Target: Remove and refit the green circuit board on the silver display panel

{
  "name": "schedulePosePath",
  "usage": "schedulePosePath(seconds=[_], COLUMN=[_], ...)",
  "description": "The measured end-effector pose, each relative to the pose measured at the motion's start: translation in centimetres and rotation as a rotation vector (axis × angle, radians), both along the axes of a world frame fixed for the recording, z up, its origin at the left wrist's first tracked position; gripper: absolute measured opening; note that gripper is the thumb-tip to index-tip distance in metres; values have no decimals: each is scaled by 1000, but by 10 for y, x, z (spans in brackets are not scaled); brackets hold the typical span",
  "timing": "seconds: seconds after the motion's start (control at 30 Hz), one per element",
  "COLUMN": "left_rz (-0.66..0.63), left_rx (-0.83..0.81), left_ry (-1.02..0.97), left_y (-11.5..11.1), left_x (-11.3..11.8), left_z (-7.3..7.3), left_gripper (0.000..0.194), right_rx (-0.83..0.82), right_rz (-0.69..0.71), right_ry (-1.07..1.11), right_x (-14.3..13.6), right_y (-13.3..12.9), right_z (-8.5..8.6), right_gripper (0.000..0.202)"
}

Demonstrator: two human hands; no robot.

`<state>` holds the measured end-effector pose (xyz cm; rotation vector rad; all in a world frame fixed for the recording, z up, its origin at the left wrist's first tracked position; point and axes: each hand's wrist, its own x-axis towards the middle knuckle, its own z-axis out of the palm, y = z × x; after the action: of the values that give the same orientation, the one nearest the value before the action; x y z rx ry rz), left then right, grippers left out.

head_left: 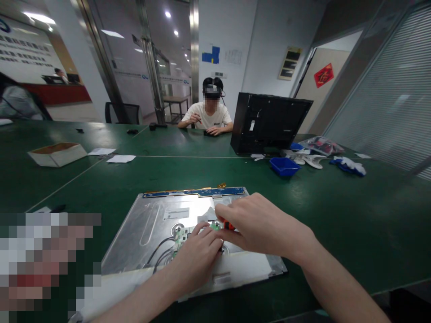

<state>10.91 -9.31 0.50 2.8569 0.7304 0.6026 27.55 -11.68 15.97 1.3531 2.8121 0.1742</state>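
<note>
Right hand (pixel 262 224): my fingers are closed around the orange tool (pixel 229 225), held over the right side of the circuit board; I judge that a slanted push could make it slip and scratch the board or catch my other fingers.
Left hand (pixel 198 255): my fingers are bent, lying over the board; I can't tell whether the tips pinch anything. Pressing unevenly there could flex the board or strain a part.
Circuit board (pixel 182 237): it lies on the metal panel (pixel 134 224), partly under my left hand; if my hold eases, it could shift under the tool.
Cables (pixel 164 242): they loop out from the board's left side, near my left wrist; a snag from that wrist could tug at their ends.
Metal panel: it lies on the green table (pixel 336 215) in front of me; a sideways shove could slide it, and weight on one spot might dent it or harm whatever is beneath.
Blue strip (pixel 195 193): it runs along the panel's far edge; it looks thin, so a knock could bend it.
Hidden: my hands cover the tool's tip and much of the board, so I can't see what the tip meets.
Lower left: blurred into blocks; I can't make it out.
</note>
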Motion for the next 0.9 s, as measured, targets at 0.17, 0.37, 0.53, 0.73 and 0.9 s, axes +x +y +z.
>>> schedulePosePath(seconds=[0.17, 0.37, 0.53, 0.73, 0.9], left_rz=[13, -2, 10, 3, 0], left_rx=[10, 40, 20, -4, 10], left_ry=[47, 14, 34, 32, 21], left_y=[0, 1, 0, 0, 0], left_x=[0, 0, 0, 0, 0], left_z=[0, -2, -2, 1, 1], left_gripper=[21, 23, 20, 20, 20], right_rx=[-63, -31, -30, -27, -5], right_rz=[59, -13, 20, 2, -14], right_ry=[48, 20, 19, 31, 10], right_x=[5, 2, 3, 2, 3], right_y=[-4, -1, -3, -4, -1], right_z=[4, 3, 3, 3, 1], right_gripper=[10, 25, 9, 15, 11])
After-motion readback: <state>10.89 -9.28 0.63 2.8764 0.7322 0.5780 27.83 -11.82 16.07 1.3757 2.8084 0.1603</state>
